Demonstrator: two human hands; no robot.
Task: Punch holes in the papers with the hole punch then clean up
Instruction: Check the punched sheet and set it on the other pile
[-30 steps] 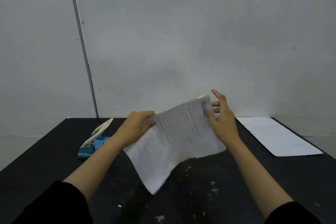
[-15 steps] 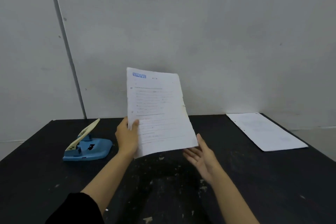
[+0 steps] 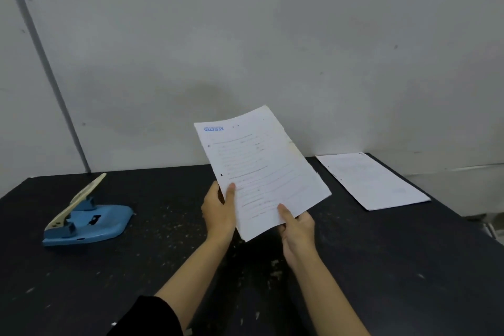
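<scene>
A printed white paper (image 3: pixel 259 169) with a blue heading is held up above the black table (image 3: pixel 163 267), tilted to the right. Two punched holes show along its left edge. My left hand (image 3: pixel 219 213) pinches its lower left edge. My right hand (image 3: pixel 296 229) grips its bottom edge, thumb on the front. A blue hole punch (image 3: pixel 87 222) with a cream lever raised sits on the table at the left, apart from both hands. Another white sheet (image 3: pixel 373 181) with holes along its left edge lies flat at the back right.
A grey wall (image 3: pixel 272 49) stands right behind the table. Small white flecks are scattered over the table top near the middle. The table's right edge runs past the flat sheet.
My right hand, which was open below the paper, has come up and gripped its bottom edge. The paper has tilted down and to the right.
</scene>
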